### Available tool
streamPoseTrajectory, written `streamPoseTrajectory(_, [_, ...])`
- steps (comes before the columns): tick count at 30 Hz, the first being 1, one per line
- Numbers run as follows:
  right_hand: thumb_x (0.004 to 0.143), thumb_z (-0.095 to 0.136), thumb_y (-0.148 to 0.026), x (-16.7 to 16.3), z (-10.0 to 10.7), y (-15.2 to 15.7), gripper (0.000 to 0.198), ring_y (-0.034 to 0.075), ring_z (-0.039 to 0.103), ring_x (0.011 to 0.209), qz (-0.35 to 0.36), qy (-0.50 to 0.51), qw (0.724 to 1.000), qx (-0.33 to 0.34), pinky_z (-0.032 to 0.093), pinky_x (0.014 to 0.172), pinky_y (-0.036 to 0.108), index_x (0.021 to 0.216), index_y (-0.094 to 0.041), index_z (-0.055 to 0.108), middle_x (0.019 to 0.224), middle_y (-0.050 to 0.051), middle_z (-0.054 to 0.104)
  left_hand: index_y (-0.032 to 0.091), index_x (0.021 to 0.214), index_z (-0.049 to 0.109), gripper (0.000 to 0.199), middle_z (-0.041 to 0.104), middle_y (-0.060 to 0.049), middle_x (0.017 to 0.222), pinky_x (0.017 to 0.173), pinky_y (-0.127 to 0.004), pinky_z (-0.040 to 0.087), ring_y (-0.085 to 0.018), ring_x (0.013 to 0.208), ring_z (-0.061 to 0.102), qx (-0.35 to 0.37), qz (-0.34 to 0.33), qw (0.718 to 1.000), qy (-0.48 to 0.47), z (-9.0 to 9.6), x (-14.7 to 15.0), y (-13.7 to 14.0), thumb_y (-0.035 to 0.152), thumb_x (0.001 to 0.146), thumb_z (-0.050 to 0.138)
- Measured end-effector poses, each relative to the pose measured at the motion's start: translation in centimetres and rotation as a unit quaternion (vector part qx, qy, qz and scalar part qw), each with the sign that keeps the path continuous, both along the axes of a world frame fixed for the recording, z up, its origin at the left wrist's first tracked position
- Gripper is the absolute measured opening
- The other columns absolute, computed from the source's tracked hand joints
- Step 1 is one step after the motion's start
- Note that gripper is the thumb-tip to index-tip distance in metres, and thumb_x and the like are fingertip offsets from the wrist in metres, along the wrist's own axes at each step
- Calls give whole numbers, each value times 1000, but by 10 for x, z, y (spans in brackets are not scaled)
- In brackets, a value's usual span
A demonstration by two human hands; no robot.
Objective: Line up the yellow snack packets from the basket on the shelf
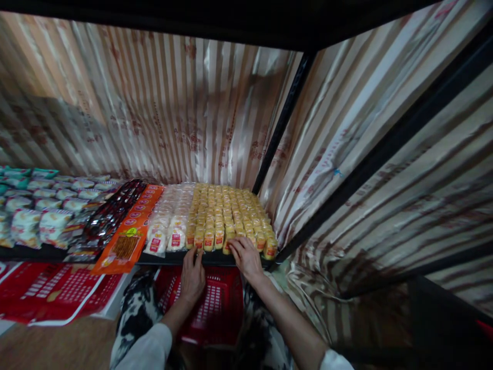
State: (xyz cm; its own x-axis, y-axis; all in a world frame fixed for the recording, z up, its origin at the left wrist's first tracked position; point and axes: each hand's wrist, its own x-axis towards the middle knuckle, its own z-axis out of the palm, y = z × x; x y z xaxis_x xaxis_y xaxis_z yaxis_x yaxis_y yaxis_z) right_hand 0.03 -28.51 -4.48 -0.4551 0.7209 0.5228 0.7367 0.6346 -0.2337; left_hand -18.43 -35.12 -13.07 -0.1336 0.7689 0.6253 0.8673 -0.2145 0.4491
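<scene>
Rows of small yellow packaged snacks [219, 210] stand close together on a dark shelf [215, 258]. My left hand [193, 275] is at the front edge, its fingertips pointing up against the front packs of the left rows, fingers slightly apart and nothing seen in them. My right hand [248, 259] bends its thumb and fingers around a yellow snack pack [227, 247] at the front of a middle row; the fingers partly hide it. Just left of the yellow rows lie white snack packs [177, 234] with red labels.
An orange snack bag [129, 241] overhangs the shelf edge, beside dark shiny packets [111, 213] and white-wrapped packs [56, 226]. A red basket [215, 308] sits below, between my knees. A black frame post [285, 121] and striped curtain [185, 108] bound the shelf.
</scene>
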Motion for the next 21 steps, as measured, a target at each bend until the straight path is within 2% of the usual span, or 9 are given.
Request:
streamPoseTrajectory(7, [88,43,-17,-5,-19,-17,29,19,53,97,-15,-7,1000,-18,47,87,33,113,-20,59,103,8,59,11,133,35,51,40,-16,128,100,-46,39,-26,122,36,-9,-13,1000,12,1,-4,6,7,82,34])
streamPoseTrajectory(16, [81,42,-7,-10,-24,-18,40,21,51,103,-45,-13,998,-43,48,89,35,115,-20,57,106,9,57,13,134,33,51,42,-15,127,100,-48,39,-26,121,38,-22,-25,999,0,6,-5,8,9,83,33])
streamPoseTrajectory(21, [79,41,-7,-9,-27,-22,44,22,51,104,-24,17,999,-41,47,91,38,119,-18,55,109,11,55,18,137,28,56,40,-14,130,99,-48,41,-26,122,38,-15,-30,999,19,5,-9,6,8,82,34])
